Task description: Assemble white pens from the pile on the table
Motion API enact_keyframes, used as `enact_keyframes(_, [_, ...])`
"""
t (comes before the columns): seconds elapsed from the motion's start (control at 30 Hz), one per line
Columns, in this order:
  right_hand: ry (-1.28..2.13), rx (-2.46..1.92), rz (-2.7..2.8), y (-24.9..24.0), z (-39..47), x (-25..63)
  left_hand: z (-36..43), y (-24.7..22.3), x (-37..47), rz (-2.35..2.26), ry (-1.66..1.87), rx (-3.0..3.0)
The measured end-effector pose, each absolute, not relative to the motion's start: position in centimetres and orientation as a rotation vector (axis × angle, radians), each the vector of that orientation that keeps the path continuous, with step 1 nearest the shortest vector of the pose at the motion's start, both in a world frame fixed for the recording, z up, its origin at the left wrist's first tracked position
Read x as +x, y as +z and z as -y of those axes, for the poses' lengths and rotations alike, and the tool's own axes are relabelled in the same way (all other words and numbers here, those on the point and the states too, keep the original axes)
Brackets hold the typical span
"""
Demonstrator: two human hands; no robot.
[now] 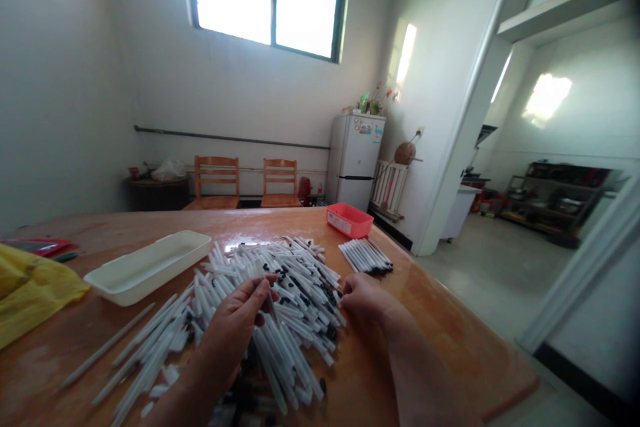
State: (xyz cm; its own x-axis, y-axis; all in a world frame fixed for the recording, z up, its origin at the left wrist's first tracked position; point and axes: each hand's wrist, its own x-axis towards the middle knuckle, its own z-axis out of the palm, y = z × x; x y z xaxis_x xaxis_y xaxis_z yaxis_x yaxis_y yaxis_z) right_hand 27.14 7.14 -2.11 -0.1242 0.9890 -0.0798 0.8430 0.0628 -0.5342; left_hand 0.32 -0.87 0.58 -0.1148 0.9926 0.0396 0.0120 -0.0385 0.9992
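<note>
Ok, L hand [237, 310]: pinched pen tube [271, 307], prob. for control
R hand [365, 297]: fingers curled; grip unclear
Pen pile [300, 293]: sat on table [450, 333], w/in reach
Pen row [364, 255]: lay aligned nr red basket [363, 229]

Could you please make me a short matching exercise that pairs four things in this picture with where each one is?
Column one
1. Red container
2. Cream tray
3. Yellow plastic
4. Left hand

Column two
A. At the left edge of the picture
B. Over the heap of white pen-like sticks
C. Just beyond the neat row of sticks
D. Between the yellow plastic and the heap

Right pairs: 1-C, 2-D, 3-A, 4-B
</note>
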Motion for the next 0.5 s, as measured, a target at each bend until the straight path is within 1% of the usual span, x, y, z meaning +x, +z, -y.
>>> enact_keyframes(0.27, [0.671,-1.721,1.959,-0.9,-6.7,27.0,0.9,0.4,0.1,-1.312,1.33,1.296])
enact_keyframes(0.33, [0.759,-1.582,1.907,-0.2,-6.2,26.5,0.9,0.4,0.1,-1.335,1.355,1.424])
enact_keyframes(0.5, [1.031,-1.068,1.572,2.0,-4.4,24.8,1.1,0.3,0.3,-1.337,1.414,1.929])
